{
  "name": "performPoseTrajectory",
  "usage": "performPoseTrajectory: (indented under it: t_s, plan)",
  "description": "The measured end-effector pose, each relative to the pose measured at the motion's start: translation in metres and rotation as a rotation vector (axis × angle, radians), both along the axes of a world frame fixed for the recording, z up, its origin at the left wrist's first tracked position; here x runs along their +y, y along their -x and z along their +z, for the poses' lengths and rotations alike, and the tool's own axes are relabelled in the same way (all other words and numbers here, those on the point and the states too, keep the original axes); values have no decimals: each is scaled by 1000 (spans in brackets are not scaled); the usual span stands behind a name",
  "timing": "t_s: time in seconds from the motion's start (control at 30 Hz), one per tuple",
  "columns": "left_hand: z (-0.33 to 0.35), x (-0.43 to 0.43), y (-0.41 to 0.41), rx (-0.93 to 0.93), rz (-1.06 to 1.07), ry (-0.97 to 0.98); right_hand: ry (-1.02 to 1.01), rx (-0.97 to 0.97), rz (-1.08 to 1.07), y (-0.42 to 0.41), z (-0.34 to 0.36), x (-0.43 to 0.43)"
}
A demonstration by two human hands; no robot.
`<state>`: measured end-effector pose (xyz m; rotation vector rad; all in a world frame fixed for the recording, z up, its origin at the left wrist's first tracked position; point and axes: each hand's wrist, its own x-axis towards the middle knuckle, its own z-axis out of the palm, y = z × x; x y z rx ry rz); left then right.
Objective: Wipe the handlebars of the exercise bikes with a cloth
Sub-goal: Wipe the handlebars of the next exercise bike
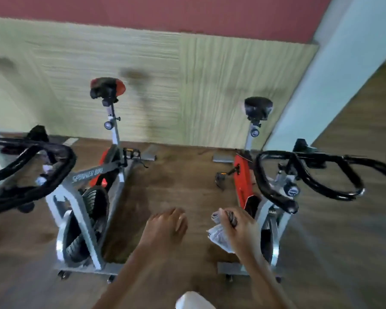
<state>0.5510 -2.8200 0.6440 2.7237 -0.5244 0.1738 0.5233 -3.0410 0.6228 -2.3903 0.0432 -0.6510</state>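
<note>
Cloth (pixel 221 233) grey, crumpled, bunched in right hand (pixel 241 228) fingers.

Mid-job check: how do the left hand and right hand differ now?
The left hand is open and empty; the right hand grips the crumpled cloth. The right hand is nearer the right bike's handlebar than the left hand. Neither touches a handlebar.

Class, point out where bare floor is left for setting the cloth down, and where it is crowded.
Bare floor runs between the left bike and the right bike, back to the wall. It is crowded around each bike's frame and under the handlebars.
</note>
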Motion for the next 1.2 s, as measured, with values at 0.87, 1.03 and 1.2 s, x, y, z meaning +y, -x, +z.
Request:
performPoseTrajectory:
  t_s: [0.87,1.03,1.2]
  plan:
    - [9,-226,-204,-127,-1247,135,-6,-348,-1160,-29,74,-13]
    - [-8,-232,-230,-179,-1412,233,201,-278,-1289,-40,64,-6]
    - [-21,-238,-236,-157,-1493,287,110,-361,-1324,-48,53,-1]
